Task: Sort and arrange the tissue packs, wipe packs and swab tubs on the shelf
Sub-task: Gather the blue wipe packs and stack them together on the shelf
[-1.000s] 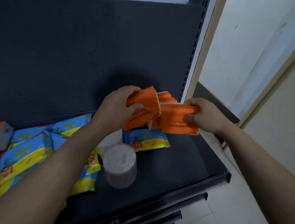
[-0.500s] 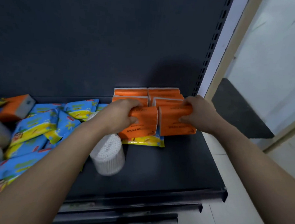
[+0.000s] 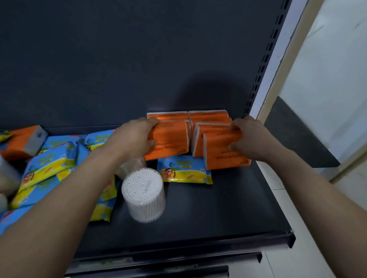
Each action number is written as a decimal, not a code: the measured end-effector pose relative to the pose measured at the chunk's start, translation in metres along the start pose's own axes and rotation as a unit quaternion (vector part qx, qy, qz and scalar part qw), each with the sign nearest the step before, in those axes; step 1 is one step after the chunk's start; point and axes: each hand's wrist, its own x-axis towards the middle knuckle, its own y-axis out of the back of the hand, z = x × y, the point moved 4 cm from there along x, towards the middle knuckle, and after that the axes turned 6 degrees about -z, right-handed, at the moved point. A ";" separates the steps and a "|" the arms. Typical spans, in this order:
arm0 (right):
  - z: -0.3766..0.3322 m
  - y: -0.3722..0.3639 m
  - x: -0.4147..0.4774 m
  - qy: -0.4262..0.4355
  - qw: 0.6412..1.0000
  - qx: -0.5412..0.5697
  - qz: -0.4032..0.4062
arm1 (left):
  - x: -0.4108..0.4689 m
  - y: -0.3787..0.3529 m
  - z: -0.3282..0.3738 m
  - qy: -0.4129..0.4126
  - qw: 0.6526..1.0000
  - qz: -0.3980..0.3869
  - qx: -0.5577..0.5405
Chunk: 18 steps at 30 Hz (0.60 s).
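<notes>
Both tissue packs have come down from mid-air to the back right corner of the shelf (image 3: 217, 214) and now stand at the front of the orange row (image 3: 209, 115) already built there. The left hand (image 3: 134, 136) grips the left pack (image 3: 170, 141), fingers curled over its top edge and thumb on its face. The right hand (image 3: 249, 137) clamps the right pack (image 3: 219, 155) the same way from the far side. The two packs stand side by side, the right one slightly forward.

The step in hand looks like seating this pair flush against the row. One wipe pack (image 3: 184, 170) lies flat just in front, and its back edge seems to run under the pair; whether they sit on it cannot be told. To do this well, the person should press both packs back and together until their faces line up. The wipe pack should then slide out towards the wipe pile (image 3: 49, 164) at left. Letting go gently matters, since soft packs probably tip easily. A swab tub (image 3: 143, 195) stands near the left forearm, so that arm is best lifted away rather than swung sideways. Another orange pack (image 3: 24, 140) lies at far left among the wipes.
</notes>
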 end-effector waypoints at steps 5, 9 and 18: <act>-0.004 -0.001 0.001 -0.004 0.999 -0.033 -0.003 | 0.014 -0.013 0.005 -0.019 0.998 -0.007 0.054; -0.009 -0.011 0.000 0.003 0.999 -0.051 -0.016 | 0.014 -0.015 0.004 -0.029 0.989 0.024 0.142; -0.018 -0.014 0.007 0.018 0.994 -0.108 -0.029 | 0.011 -0.012 -0.002 -0.049 0.995 0.076 0.048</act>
